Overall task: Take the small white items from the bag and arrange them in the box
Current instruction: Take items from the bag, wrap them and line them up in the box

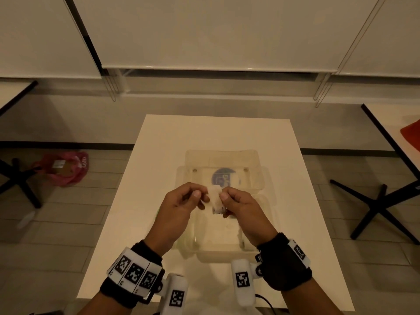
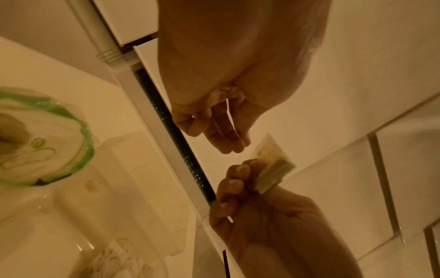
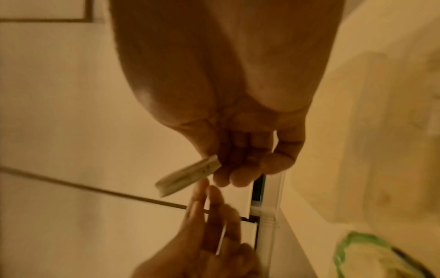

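Right hand point(image 1: 241, 206) pinches a white item point(image 1: 216, 201) above the box point(image 1: 256, 244); left hand point(image 1: 181, 205) hovers empty; lower it flat

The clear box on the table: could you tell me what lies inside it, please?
Inside the clear box, a few small white items lie on its floor. The left hand and right hand, holding a small white packet above it, cover the rest.

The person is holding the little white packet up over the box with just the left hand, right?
Not quite. The right hand pinches the packet over the box; the left wrist view shows the left hand open beside it, not gripping.
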